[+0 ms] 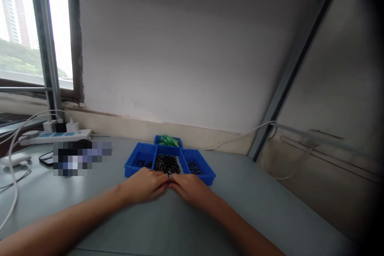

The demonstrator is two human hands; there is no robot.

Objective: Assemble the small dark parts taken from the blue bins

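Note:
Fingertips nearly meeting, my left hand and my right hand are both closed in a pinch just in front of the blue bins. Something small and dark may be between the fingertips, but it is too small to make out. Behind my hands, the middle blue bin holds a heap of small black parts. A few dark pieces lie in the left blue bin. In the right blue bin are several small dark parts with shiny spots.
Green plastic material fills a smaller blue bin at the back. On the left stand a white power strip with plugs, a white adapter and loose cables. A blurred-out patch covers items nearby. A metal post rises at right.

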